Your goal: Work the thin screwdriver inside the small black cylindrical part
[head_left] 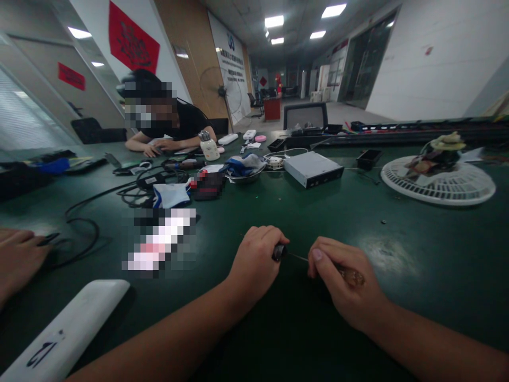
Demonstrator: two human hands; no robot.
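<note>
Near the middle of the green table (222,223), my left hand (256,260) is closed round a small dark cylindrical part (279,252), whose end shows at the fingertips. My right hand (345,278) grips a screwdriver by its amber handle (352,277). The tool's thin metal shaft (298,257) points left toward the dark part. Whether the tip touches the part is too small to tell. Both hands are low over the tabletop, a short gap apart.
A silver drive box (313,168) and a white fan grille (437,180) lie beyond my hands. Black cables (85,201), a cloth (172,195) and a white case (75,323) are leftward. Another person's hand (22,260) is at the left edge; a person (186,122) sits across.
</note>
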